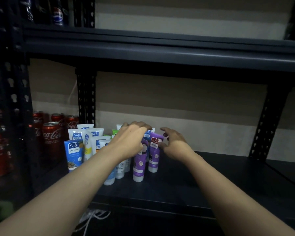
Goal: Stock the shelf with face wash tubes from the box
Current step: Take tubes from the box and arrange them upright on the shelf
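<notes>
Likely light, squashy, slick, tippy on caps. Pinching purple tube (154,155) at stiff crimped top, best hold, with right hand (174,144); covering neighbouring tubes (139,166) with left hand (130,139), grip unclear.

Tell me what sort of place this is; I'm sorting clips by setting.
Probably a small shop or its stockroom: dark slotted metal shelving, Safi face wash tubes standing in rows, and Coca-Cola cans in the next bay.

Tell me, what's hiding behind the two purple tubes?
A white tube with a blue label peeks out behind the purple tubes. The left hand covers whatever else stands there.
</notes>
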